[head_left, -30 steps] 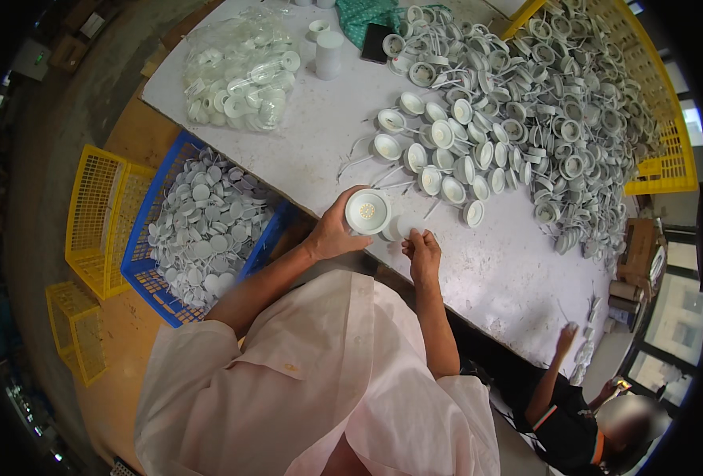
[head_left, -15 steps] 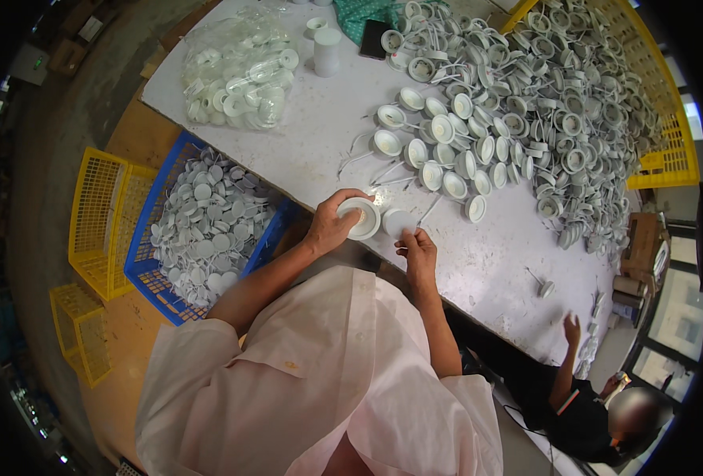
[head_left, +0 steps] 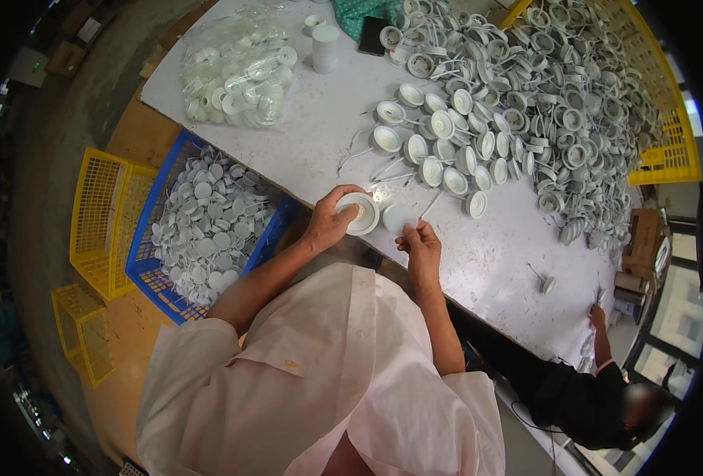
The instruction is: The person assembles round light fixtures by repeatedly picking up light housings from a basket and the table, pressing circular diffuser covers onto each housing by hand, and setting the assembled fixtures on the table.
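Over the near edge of the table, my left hand [head_left: 329,224] is closed on a white round lamp housing [head_left: 371,216], the thumb pressed inside its rim. Just right of it, my right hand [head_left: 421,251] pinches a thin white disc [head_left: 400,216] at its lower edge. Housing and disc are close together but apart. Beyond my hands lie several white round lamps [head_left: 442,125] with wire tails, their open faces showing. A stack of white discs [head_left: 325,54] stands farther back.
A large heap of wired lamp housings [head_left: 574,119] covers the far right, against a yellow crate [head_left: 673,151]. A clear bag of round parts [head_left: 240,75] lies far left. At my left, a blue crate [head_left: 147,287] holds wired discs. A co-worker [head_left: 585,401] reaches onto the table.
My hands keep nearly the same pose and hold the same housing and disc. At the right, the co-worker's raised arm has come down toward the small parts at the table edge.
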The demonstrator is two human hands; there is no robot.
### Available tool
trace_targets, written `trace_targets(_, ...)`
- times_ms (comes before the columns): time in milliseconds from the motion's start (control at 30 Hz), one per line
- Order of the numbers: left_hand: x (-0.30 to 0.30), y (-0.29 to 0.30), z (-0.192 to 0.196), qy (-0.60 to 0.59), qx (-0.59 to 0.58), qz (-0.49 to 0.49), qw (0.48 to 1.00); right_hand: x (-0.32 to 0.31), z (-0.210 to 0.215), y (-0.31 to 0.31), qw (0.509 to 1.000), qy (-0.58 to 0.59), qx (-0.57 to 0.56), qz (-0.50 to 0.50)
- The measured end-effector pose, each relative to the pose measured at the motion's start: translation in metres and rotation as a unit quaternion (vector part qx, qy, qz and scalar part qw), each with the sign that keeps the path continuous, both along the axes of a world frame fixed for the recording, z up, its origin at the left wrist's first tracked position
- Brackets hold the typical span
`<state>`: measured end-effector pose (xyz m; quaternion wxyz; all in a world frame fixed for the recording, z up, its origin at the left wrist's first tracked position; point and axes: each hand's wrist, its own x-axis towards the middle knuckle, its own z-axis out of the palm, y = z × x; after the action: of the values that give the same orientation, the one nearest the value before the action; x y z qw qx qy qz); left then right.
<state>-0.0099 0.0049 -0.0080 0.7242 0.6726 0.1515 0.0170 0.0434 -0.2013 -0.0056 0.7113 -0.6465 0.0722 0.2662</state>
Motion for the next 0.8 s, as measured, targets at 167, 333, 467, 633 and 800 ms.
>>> trace_targets(167,-0.002,0.000,0.002,-0.004,-0.058,0.001,0.998,-0.001,0.015,0.002,1.000,0.015,0.020,-0.016)
trace_targets(333,-0.003,0.003,-0.012,0.004,-0.222,0.000,0.975,-0.002,0.023,0.006,0.999,0.037,0.039,-0.007)
trace_targets(467,-0.003,-0.002,-0.006,-0.006,-0.326,0.005,0.945,-0.002,0.022,0.008,0.999,0.027,0.039,0.002)
trace_targets(633,-0.004,0.001,0.000,-0.021,-0.180,-0.042,0.983,-0.003,0.025,0.009,0.997,0.055,0.051,-0.010)
trace_targets(800,-0.005,0.000,0.020,-0.038,-0.051,-0.073,0.995,-0.004,0.030,0.011,0.989,0.095,0.104,-0.035)
